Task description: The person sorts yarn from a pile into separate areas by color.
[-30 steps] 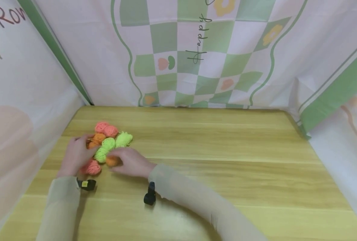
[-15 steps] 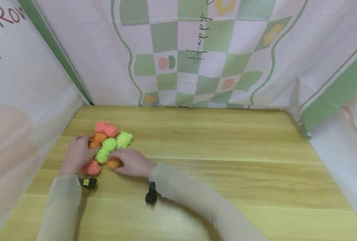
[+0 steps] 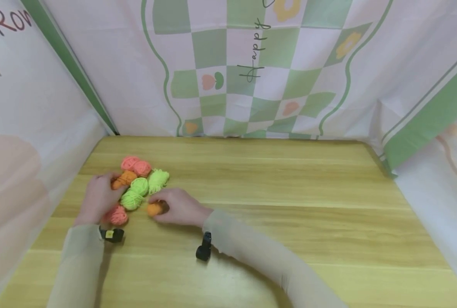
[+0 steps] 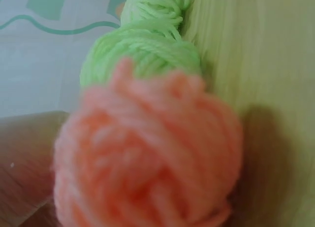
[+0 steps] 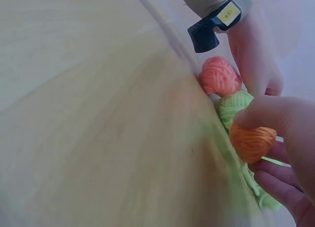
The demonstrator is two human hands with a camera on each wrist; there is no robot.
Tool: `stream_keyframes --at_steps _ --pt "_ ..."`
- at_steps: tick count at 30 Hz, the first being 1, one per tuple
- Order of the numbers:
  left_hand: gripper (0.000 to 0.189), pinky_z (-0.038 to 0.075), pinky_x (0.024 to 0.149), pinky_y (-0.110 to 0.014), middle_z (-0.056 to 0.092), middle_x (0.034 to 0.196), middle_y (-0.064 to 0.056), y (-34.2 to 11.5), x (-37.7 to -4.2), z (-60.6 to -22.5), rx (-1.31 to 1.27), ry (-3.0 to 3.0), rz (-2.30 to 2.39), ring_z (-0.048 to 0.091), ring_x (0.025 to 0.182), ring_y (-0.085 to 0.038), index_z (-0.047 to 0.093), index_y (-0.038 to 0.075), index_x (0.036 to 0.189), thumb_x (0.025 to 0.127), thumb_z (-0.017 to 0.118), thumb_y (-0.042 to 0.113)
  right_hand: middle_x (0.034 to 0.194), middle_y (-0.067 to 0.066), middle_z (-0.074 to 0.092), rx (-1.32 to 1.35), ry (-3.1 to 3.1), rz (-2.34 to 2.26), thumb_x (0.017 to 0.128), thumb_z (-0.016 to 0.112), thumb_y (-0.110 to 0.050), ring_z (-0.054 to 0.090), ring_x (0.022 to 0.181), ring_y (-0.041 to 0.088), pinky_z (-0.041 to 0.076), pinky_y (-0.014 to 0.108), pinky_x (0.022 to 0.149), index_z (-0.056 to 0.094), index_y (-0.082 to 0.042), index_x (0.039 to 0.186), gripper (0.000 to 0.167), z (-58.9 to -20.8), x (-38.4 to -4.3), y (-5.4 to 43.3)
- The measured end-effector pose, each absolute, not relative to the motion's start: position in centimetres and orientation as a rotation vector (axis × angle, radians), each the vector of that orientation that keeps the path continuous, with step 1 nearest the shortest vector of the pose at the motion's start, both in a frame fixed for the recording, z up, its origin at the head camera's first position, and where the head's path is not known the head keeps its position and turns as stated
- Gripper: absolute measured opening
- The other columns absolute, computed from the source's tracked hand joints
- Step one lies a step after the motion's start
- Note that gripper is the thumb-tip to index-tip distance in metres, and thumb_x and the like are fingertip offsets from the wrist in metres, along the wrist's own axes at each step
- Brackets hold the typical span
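Observation:
My right hand (image 3: 182, 207) pinches a small orange yarn ball (image 5: 252, 142) between thumb and fingers, just right of a cluster of yarn. The left hand (image 3: 99, 196) lies at the cluster's left side, its fingers and thumb around an orange yarn bundle (image 3: 124, 179) that is partly hidden by them. Between the hands sits a lime-green yarn bundle (image 3: 134, 194). A coral yarn bundle (image 3: 117, 214) lies below the left hand; its near end fills much of the left wrist view. Behind are another coral bundle (image 3: 136, 165) and a second lime-green one (image 3: 158, 180).
The wooden table (image 3: 290, 205) extends far to the right of the yarn. A printed cloth (image 3: 244, 77) hangs along its back edge, with white cloth on both sides. Black wrist cameras (image 3: 204, 247) sit at both cuffs.
My right hand has moved right with the orange yarn ball, opening a gap from the lime-green bundle. The left hand has stayed nearly still.

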State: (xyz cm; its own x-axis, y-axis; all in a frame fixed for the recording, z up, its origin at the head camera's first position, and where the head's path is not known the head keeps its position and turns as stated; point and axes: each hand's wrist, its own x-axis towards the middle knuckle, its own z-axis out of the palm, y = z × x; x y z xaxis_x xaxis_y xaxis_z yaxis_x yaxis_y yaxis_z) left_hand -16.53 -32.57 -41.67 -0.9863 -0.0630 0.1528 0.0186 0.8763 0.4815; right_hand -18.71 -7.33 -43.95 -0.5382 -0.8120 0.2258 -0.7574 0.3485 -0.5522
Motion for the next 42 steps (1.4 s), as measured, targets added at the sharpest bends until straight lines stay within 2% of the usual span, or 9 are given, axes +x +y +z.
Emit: stream_keyframes --at_steps 5,10,20,24,30,37,42 --pt "0.04 0.045 0.09 -0.065 0.063 0.118 -0.033 -32.6 -16.5 -41.7 0.035 -2.886 -0.751 0.056 0.107 -0.05 0.061 -0.01 0.127 0.096 0.069 0.013 0.124 -0.007 0.069 -1.425 2.493 -1.008 0.087 0.082 -0.028 0.058 0.11 0.0 0.04 0.012 0.098 0.07 -0.013 0.128 0.045 -44.1 -19.1 -6.6" --pt "0.04 0.046 0.089 -0.064 0.062 0.12 -0.034 -32.6 -16.6 -41.7 0.031 -2.874 -0.768 0.057 0.106 -0.049 0.06 -0.009 0.129 0.096 0.068 0.012 0.122 -0.004 0.069 -1.383 2.505 -1.055 0.086 0.083 -0.025 0.059 0.108 0.002 0.042 0.013 0.097 0.07 -0.013 0.127 0.044 -43.5 -19.3 -5.7" --pt "0.037 0.048 0.084 -0.061 0.064 0.114 -0.032 -32.9 -16.4 -41.9 0.018 -2.834 -0.768 0.06 0.1 -0.046 0.06 -0.008 0.126 0.095 0.07 0.01 0.121 -0.003 0.069 -1.321 2.507 -1.177 0.085 0.085 -0.022 0.06 0.105 0.003 0.045 0.016 0.094 0.07 -0.009 0.127 0.046 -42.8 -20.2 -3.1" --pt "0.037 0.048 0.084 -0.06 0.064 0.115 -0.031 -32.9 -16.3 -42.0 0.028 -2.836 -0.769 0.06 0.1 -0.045 0.06 -0.008 0.127 0.095 0.069 0.01 0.122 -0.002 0.069 -1.254 2.512 -1.225 0.085 0.085 -0.02 0.061 0.107 0.007 0.048 0.021 0.096 0.069 -0.009 0.128 0.047 -42.7 -20.6 -2.0" --pt "0.037 0.049 0.081 -0.059 0.065 0.115 -0.03 -32.9 -16.3 -42.0 0.028 -2.823 -0.774 0.06 0.098 -0.043 0.061 -0.006 0.127 0.095 0.071 0.011 0.123 0.001 0.069 -1.092 2.505 -1.313 0.084 0.086 -0.017 0.063 0.108 0.015 0.052 0.036 0.097 0.068 -0.009 0.129 0.049 -42.7 -21.2 0.2" --pt "0.038 0.049 0.078 -0.054 0.065 0.114 -0.028 -32.8 -16.1 -41.9 0.052 -2.811 -0.806 0.06 0.095 -0.039 0.062 -0.005 0.126 0.096 0.072 0.016 0.118 0.0 0.069 -0.96 2.5 -1.436 0.083 0.085 -0.011 0.063 0.105 0.017 0.053 0.038 0.095 0.069 -0.007 0.127 0.047 -43.0 -22.5 3.0" --pt "0.04 0.049 0.079 -0.052 0.065 0.116 -0.029 -32.7 -16.2 -42.0 0.064 -2.792 -0.853 0.06 0.097 -0.039 0.063 -0.005 0.126 0.097 0.072 0.021 0.12 0.006 0.069 -0.891 2.496 -1.521 0.084 0.084 -0.009 0.064 0.104 0.023 0.054 0.041 0.094 0.069 -0.002 0.127 0.046 -43.3 -23.5 5.3"
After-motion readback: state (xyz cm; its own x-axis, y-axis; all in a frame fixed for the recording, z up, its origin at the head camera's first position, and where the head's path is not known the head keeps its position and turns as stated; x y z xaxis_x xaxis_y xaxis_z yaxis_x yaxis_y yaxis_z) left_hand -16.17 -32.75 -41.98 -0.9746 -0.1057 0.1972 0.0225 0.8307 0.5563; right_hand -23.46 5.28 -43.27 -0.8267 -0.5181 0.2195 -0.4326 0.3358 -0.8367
